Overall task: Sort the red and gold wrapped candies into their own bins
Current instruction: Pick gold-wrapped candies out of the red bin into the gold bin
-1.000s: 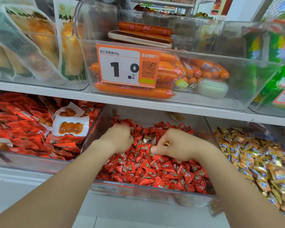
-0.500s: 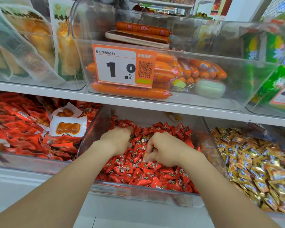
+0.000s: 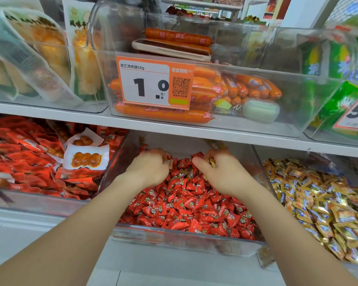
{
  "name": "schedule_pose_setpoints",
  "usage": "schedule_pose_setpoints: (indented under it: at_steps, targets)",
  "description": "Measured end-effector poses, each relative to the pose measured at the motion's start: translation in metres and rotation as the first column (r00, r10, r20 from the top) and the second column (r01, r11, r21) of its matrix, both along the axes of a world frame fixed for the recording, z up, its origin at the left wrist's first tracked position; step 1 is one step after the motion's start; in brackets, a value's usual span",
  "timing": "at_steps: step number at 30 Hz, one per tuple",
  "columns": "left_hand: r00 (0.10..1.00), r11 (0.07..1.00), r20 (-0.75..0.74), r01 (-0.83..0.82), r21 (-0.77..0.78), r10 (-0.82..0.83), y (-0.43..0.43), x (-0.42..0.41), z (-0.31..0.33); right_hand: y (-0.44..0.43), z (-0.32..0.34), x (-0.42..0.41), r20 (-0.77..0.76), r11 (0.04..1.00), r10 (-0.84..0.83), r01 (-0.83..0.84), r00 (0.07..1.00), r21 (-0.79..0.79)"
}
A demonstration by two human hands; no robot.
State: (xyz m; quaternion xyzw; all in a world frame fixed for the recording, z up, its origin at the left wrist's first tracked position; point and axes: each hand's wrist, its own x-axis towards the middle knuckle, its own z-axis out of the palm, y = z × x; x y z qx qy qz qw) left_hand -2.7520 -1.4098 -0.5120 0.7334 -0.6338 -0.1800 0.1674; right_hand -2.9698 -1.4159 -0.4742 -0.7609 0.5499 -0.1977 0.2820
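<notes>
Asker: Hands first. How do they stand?

Watcher: Both hands are inside the middle bin (image 3: 174, 236), at its back part. The left hand (image 3: 148, 169) has the fingers curled down into the red candies (image 3: 186, 205). A gold-brown wrapper (image 3: 171, 163) shows just at its fingertips, but whether the hand pinches it, one cannot tell. The right hand (image 3: 223, 174) pinches a gold candy (image 3: 212, 162) between thumb and fingers, just above the red heap.

Asker: And the candies around the hands?

Watcher: Between the two hands some more gold-brown pieces (image 3: 183, 173) lie mixed in the red ones. The red candies fill the bin from the hands to its front wall. The gold candies (image 3: 318, 203) lie in the right bin (image 3: 287, 153), just beside the right forearm. On the shelf above stands a clear bin of orange sausages (image 3: 163, 116) with a price tag (image 3: 153, 83).
</notes>
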Motion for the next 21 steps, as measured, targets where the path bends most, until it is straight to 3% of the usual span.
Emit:
schedule_pose_setpoints:
  at_steps: [3,5,8,12,16,18,20,21]
  targets:
    - [0.922,0.999,-0.387,0.000,0.041,0.016,0.018,-0.014,0.021,0.005,-0.003,0.002,0.248,0.993,-0.056,0.027,0.967,0.118]
    - [0.769,0.992,-0.639,0.090,0.087,-0.014,0.037,-0.026,0.032,0.015,0.002,0.000,0.306,0.995,-0.039,0.008,0.951,0.102]
    - [0.560,0.988,-0.826,0.151,0.022,-0.067,0.064,-0.044,0.044,0.038,0.012,-0.010,0.337,0.997,-0.051,0.027,0.940,0.075]
    - [0.534,0.975,-0.833,0.220,-0.030,-0.146,0.092,-0.073,0.057,0.072,0.030,-0.042,0.482,0.937,-0.171,-0.010,0.859,0.350]
    - [0.551,0.985,-0.823,0.162,-0.057,-0.138,0.107,-0.124,0.064,0.084,0.042,-0.096,0.544,0.950,-0.216,0.045,0.811,0.310]
    - [0.633,0.982,-0.751,0.148,-0.120,-0.187,0.109,-0.152,0.069,0.077,0.038,-0.127,0.536,0.960,-0.278,0.256,0.797,0.118]
    - [0.743,0.949,-0.592,0.208,-0.239,-0.312,0.108,-0.183,0.075,0.063,0.025,-0.161,0.407,0.849,-0.342,0.465,0.847,-0.253]
    - [0.786,0.921,-0.494,0.245,-0.304,-0.372,0.105,-0.200,0.077,0.055,0.016,-0.177,0.318,0.786,-0.378,0.483,0.869,-0.386]
